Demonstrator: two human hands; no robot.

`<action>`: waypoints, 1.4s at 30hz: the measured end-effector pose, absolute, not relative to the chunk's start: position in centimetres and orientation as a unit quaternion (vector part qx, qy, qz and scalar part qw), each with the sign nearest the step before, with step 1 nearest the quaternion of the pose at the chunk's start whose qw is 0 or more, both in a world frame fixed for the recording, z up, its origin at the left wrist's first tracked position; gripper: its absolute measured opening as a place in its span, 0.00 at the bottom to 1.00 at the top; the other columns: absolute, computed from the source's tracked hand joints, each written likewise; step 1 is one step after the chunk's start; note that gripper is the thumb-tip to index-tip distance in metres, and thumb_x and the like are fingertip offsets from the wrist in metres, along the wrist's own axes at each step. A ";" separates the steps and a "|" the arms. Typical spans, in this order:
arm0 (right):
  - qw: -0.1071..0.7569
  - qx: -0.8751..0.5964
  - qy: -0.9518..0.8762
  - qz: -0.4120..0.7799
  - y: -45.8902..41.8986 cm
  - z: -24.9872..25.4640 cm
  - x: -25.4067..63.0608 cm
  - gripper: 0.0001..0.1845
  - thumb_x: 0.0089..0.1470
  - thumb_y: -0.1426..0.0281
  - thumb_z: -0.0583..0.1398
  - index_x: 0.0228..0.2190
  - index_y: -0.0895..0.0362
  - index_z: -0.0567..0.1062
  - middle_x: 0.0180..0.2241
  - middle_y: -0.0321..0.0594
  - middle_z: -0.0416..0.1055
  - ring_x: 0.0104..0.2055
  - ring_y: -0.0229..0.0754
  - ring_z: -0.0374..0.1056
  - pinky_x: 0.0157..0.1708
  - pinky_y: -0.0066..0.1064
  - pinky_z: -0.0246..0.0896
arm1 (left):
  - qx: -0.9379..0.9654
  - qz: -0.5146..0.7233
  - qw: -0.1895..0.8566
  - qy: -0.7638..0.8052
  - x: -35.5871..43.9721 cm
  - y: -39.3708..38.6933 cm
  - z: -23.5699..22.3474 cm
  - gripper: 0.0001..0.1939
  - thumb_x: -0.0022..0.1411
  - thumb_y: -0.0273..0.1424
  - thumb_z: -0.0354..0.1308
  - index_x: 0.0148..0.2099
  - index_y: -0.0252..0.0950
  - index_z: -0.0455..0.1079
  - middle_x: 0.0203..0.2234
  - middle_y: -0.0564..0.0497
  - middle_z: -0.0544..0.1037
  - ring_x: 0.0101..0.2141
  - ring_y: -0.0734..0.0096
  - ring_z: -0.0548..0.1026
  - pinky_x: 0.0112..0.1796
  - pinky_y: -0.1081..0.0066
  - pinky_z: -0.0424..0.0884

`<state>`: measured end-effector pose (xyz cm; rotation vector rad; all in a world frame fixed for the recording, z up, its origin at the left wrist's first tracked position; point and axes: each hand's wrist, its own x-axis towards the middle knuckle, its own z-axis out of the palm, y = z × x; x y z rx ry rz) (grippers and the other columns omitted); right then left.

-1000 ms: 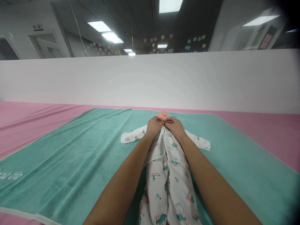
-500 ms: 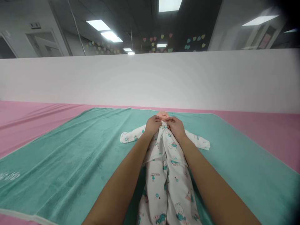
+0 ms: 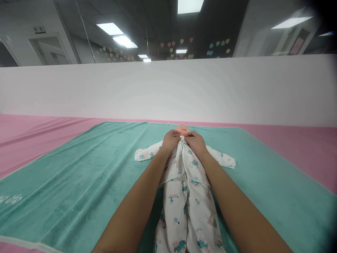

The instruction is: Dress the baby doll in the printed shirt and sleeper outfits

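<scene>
As the left hand (image 3: 170,140) and right hand (image 3: 196,143) pinch a white printed sleepsuit (image 3: 187,207) at the neck, the baby doll (image 3: 183,129) wearing it lies lengthwise on a teal towel (image 3: 79,175), head pointing away.

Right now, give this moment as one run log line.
left hand at white printed sleepsuit collar | right hand at same collar | peach plastic doll on teal towel

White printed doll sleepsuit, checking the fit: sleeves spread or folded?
Spread: both sleeves of the white sleepsuit lie flat outward on the teal towel.
</scene>
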<state>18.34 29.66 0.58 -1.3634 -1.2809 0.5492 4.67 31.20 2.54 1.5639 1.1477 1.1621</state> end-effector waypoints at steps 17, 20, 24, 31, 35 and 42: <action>0.502 -0.612 -0.598 0.128 29.4 1.0 18.0 0.08 0.41 0.66 0.58 0.25 0.55 0.75 0.28 0.36 0.74 0.32 0.40 0.67 0.37 0.31 0.58 | 0.685 0.432 0.384 0.443 4.4 31.4 2.6 0.15 0.51 0.23 0.52 0.42 0.33 0.74 0.41 0.48 0.77 0.43 0.68 0.73 0.44 0.72 0.67; 0.500 -0.616 -0.599 0.110 29.5 1.0 18.0 0.06 0.41 0.67 0.57 0.23 0.55 0.74 0.28 0.36 0.73 0.32 0.41 0.66 0.37 0.32 0.57 | 0.706 0.418 0.369 0.436 4.5 31.6 2.5 0.16 0.53 0.23 0.51 0.42 0.33 0.75 0.42 0.48 0.77 0.44 0.67 0.73 0.46 0.72 0.66; 0.489 -0.619 -0.609 0.087 29.7 0.9 18.0 0.06 0.42 0.67 0.56 0.23 0.55 0.73 0.27 0.36 0.72 0.31 0.40 0.66 0.35 0.31 0.57 | 0.734 0.404 0.341 0.426 4.7 32.0 2.2 0.17 0.53 0.23 0.49 0.41 0.34 0.76 0.41 0.48 0.78 0.44 0.66 0.73 0.45 0.72 0.66; 0.483 -0.605 -0.628 0.085 29.9 0.6 18.2 0.07 0.41 0.68 0.55 0.24 0.55 0.73 0.27 0.35 0.71 0.31 0.39 0.65 0.34 0.30 0.57 | 0.752 0.401 0.274 0.445 4.6 32.4 1.8 0.20 0.52 0.20 0.46 0.43 0.36 0.75 0.43 0.49 0.76 0.46 0.68 0.70 0.49 0.73 0.63; 0.478 -0.602 -0.635 0.078 29.8 0.6 18.1 0.07 0.41 0.70 0.54 0.24 0.55 0.73 0.28 0.35 0.71 0.32 0.39 0.64 0.35 0.30 0.56 | 0.746 0.397 0.234 0.480 4.8 32.5 1.4 0.20 0.52 0.21 0.45 0.41 0.37 0.75 0.43 0.47 0.73 0.46 0.65 0.69 0.49 0.69 0.63; 0.474 -0.598 -0.644 0.063 29.5 0.9 18.0 0.09 0.44 0.72 0.53 0.22 0.54 0.74 0.30 0.37 0.69 0.34 0.40 0.64 0.37 0.31 0.55 | 0.748 0.390 0.211 0.493 4.9 32.4 1.4 0.19 0.53 0.21 0.45 0.39 0.36 0.75 0.41 0.46 0.73 0.44 0.66 0.69 0.48 0.70 0.63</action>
